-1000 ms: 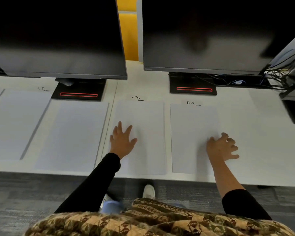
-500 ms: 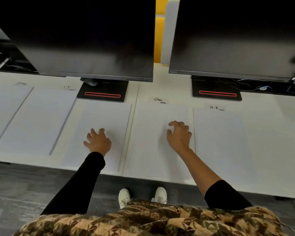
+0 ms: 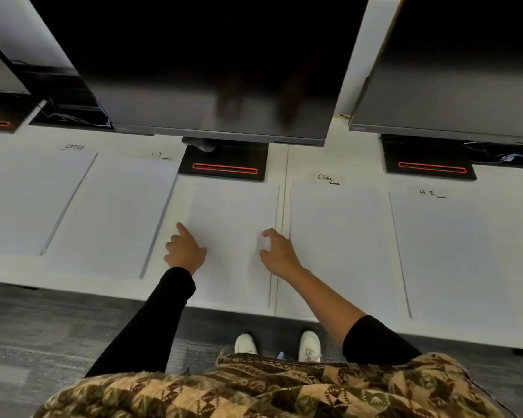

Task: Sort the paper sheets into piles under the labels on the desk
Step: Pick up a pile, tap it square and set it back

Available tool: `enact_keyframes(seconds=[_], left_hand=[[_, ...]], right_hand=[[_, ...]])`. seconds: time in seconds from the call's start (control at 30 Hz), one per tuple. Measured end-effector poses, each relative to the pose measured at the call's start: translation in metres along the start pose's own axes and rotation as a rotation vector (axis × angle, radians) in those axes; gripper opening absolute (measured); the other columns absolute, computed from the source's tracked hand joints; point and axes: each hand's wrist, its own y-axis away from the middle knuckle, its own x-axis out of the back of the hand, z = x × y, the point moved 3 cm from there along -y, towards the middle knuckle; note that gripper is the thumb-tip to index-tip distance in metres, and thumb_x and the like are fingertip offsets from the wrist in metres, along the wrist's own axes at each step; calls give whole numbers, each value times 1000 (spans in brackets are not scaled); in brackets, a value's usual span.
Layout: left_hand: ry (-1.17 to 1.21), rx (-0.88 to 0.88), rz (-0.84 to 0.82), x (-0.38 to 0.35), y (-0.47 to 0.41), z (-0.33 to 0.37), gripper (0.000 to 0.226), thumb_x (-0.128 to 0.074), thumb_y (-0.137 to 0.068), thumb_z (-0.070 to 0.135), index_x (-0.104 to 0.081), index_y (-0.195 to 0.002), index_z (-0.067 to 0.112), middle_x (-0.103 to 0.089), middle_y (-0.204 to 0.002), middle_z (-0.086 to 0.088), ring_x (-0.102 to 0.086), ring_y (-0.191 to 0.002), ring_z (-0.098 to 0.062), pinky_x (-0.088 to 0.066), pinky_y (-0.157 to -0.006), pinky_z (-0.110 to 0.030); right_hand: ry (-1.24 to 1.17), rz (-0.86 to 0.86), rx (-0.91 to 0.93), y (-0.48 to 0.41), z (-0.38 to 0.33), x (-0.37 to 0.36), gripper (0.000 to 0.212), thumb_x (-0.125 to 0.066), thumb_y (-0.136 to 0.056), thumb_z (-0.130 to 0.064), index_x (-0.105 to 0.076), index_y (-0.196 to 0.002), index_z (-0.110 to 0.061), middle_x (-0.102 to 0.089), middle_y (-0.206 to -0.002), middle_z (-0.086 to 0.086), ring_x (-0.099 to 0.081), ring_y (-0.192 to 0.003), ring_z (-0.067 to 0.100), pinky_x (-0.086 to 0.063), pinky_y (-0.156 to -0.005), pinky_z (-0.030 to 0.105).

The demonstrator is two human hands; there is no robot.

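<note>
white desk (image 3: 314,158) carries a row of paper piles (image 3: 338,236); the middle pile (image 3: 233,212) lies before a monitor stand (image 3: 224,158). left hand (image 3: 184,251) presses its left edge with one straight forefinger (image 3: 182,230); right hand (image 3: 280,257) claws its right edge (pinching? cannot tell).

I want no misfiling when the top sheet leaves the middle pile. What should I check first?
1. Hands at the middle pile: ok, left hand at its left edge, right hand at its right edge.
2. Right hand's grip: cannot tell.
3. Middle pile's own label: cannot tell, none in view.
4. Office label, I.T label, Clinic label, H.R label legible: ok.
5. Text on that pile: cannot tell, too faint.
</note>
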Motion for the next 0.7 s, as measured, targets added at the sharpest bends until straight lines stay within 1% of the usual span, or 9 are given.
enact_keyframes(seconds=[0.03,0.1,0.2,0.3,0.4,0.47,0.57,0.63,0.7], left_hand=[[12,-4,-5,1,-2,0,87,-57,-91,27,5,-149,7,-28,-147,-22,-30,-134,-37,-33,-106,-48],[47,-4,-16,3,-4,2,82,-54,-93,23,2,-149,5,-28,-146,-22,-29,-134,-37,-33,-107,-47],[27,-81,-32,4,-7,2,71,-46,-95,17,-2,-148,1,-29,-146,-23,-34,-132,-39,-30,-109,-42],[6,-167,13,6,-8,0,67,-43,-95,11,-2,-148,1,-34,-143,-23,-41,-127,-38,-31,-109,-39],[66,-152,59,11,-11,-4,67,-45,-94,5,-6,-148,2,-38,-140,-23,-43,-126,-38,-36,-105,-39],[48,-165,76,15,-14,-5,60,-44,-93,2,-15,-145,-2,-43,-135,-23,-46,-123,-36,-37,-102,-37],[81,-188,57,18,-18,-6,43,-41,-90,-3,-37,-133,-6,-51,-127,-24,-53,-112,-34,-43,-98,-38],[105,-186,69,20,-17,-7,43,-39,-90,-5,-41,-133,-5,-49,-127,-25,-53,-107,-33,-45,-97,-39],[70,-201,103,21,-15,-8,44,-39,-91,-4,-39,-136,-2,-49,-128,-23,-50,-114,-34,-43,-96,-38]], right_hand=[[9,11,-11,-1,-3,-4,47,-46,-93,-11,-33,-139,-15,-46,-131,10,-43,-123,27,-42,-101,33],[11,39,-42,-3,-7,-7,49,-46,-92,-12,-32,-139,-16,-45,-131,11,-40,-124,28,-42,-103,38],[-25,78,-89,-5,-12,-11,49,-48,-92,-12,-32,-138,-18,-46,-129,13,-41,-123,29,-44,-100,39],[-34,118,-113,-5,-14,-15,48,-47,-91,-11,-33,-137,-18,-46,-129,13,-40,-124,28,-43,-101,39],[-36,171,-131,-5,-15,-15,49,-47,-92,-8,-32,-138,-17,-43,-134,11,-33,-128,28,-39,-102,36],[-50,194,-134,-4,-17,-16,51,-48,-91,-7,-31,-139,-16,-41,-137,12,-32,-130,28,-38,-100,35],[-57,208,-142,-4,-22,-19,56,-50,-91,-8,-26,-141,-17,-41,-138,12,-34,-130,28,-39,-97,34],[-80,209,-153,-5,-23,-23,59,-50,-90,-6,-24,-142,-17,-40,-138,13,-33,-129,27,-40,-97,35],[-98,218,-154,-6,-23,-26,61,-51,-90,-5,-23,-143,-17,-40,-138,13,-33,-130,28,-39,-99,36]])
